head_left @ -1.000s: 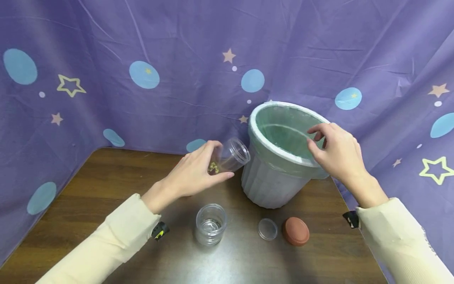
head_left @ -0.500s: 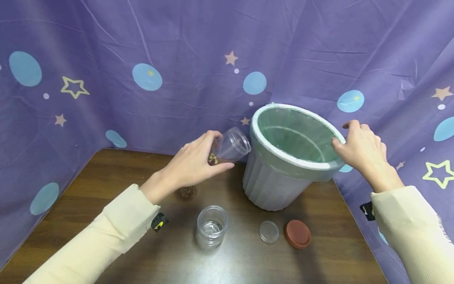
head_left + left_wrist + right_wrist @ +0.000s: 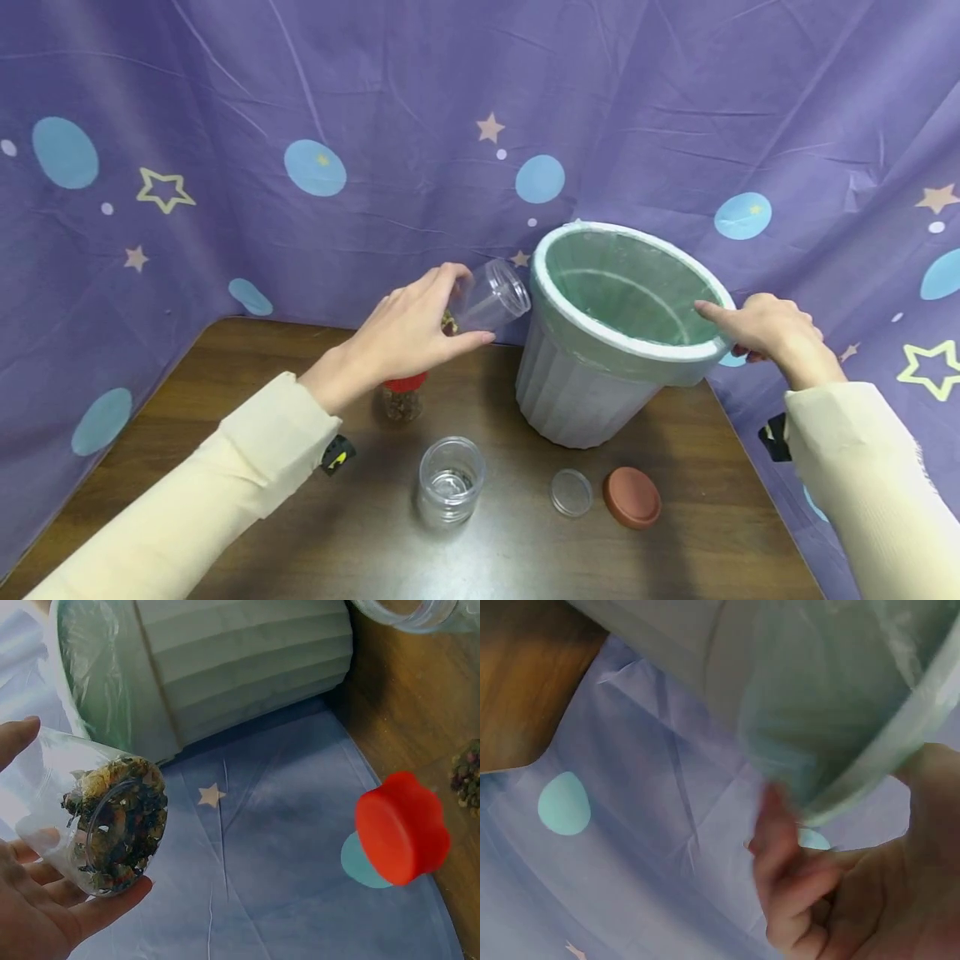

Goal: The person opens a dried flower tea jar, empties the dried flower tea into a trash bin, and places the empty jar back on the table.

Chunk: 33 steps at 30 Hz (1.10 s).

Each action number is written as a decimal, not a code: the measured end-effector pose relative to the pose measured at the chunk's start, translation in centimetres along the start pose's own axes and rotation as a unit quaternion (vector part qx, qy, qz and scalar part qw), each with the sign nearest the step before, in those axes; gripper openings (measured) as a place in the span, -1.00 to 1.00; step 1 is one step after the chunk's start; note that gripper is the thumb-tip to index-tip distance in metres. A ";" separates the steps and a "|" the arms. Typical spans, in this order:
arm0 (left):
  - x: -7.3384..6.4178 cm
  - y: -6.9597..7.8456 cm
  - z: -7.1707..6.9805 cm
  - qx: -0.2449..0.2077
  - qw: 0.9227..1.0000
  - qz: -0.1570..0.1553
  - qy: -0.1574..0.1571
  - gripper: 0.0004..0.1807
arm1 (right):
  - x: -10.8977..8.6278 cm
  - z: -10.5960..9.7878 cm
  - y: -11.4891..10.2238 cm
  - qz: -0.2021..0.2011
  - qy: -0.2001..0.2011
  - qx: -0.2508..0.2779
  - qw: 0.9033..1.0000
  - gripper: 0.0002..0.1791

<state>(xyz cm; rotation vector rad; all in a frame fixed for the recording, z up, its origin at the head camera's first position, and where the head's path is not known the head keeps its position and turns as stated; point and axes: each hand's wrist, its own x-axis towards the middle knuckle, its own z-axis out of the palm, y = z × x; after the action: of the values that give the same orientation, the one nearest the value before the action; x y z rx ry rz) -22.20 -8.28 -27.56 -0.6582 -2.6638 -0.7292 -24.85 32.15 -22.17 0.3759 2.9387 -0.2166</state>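
My left hand (image 3: 401, 329) grips a clear plastic jar (image 3: 487, 300), tilted with its uncapped mouth toward the trash can (image 3: 562, 396). Dried flowers and leaves (image 3: 124, 825) lie at the jar's bottom end in the left wrist view. The grey trash can leans toward me, lined with a thin greenish bag (image 3: 600, 287). At its right rim is my right hand (image 3: 772, 333), thumb over the rim and fingers curled beneath it on the outside. In the right wrist view those fingers (image 3: 799, 892) are blurred against the can's outer side.
An uncapped clear jar (image 3: 450, 483) stands on the wooden table (image 3: 337, 533). To its right lie a clear disc-shaped lid (image 3: 572, 492) and a reddish-brown round lid (image 3: 632, 497). A red-capped jar (image 3: 402, 404) stands partly behind my left wrist. A purple curtain (image 3: 390, 125) hangs behind.
My right hand has moved right from above the can's opening, then down onto its right rim. My left hand has raised the jar slightly, and the red-capped jar has come into view.
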 end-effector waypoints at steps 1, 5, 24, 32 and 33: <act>0.2 0.0 -0.2 0.000 1.000 -0.002 -0.001 -0.21 | 0.1 0.2 -0.1 0.001 -0.005 0.000 1.000 -0.21; 1.1 0.3 -0.8 -0.001 1.000 -0.013 -0.004 -0.22 | 0.2 0.7 -0.3 -0.009 -0.019 -0.007 1.000 -0.36; 6.6 1.9 -3.1 0.046 0.998 -0.039 -0.022 -0.17 | 0.8 1.9 -1.0 0.020 0.016 -0.007 1.000 -0.45; 8.8 2.9 -3.5 0.089 0.995 -0.027 -0.024 -0.19 | 1.0 1.6 -1.2 0.021 0.010 -0.018 1.000 -0.44; 8.9 3.0 -3.4 0.094 0.995 -0.024 -0.026 -0.18 | 1.1 1.5 -1.2 0.023 0.009 -0.020 1.000 -0.43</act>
<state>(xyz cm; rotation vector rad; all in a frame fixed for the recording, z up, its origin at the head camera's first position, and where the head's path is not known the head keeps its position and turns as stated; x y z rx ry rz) -27.72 -4.71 -19.98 -0.5732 -2.7609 -0.4693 -25.95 31.00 -23.71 0.4402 2.9434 -0.1491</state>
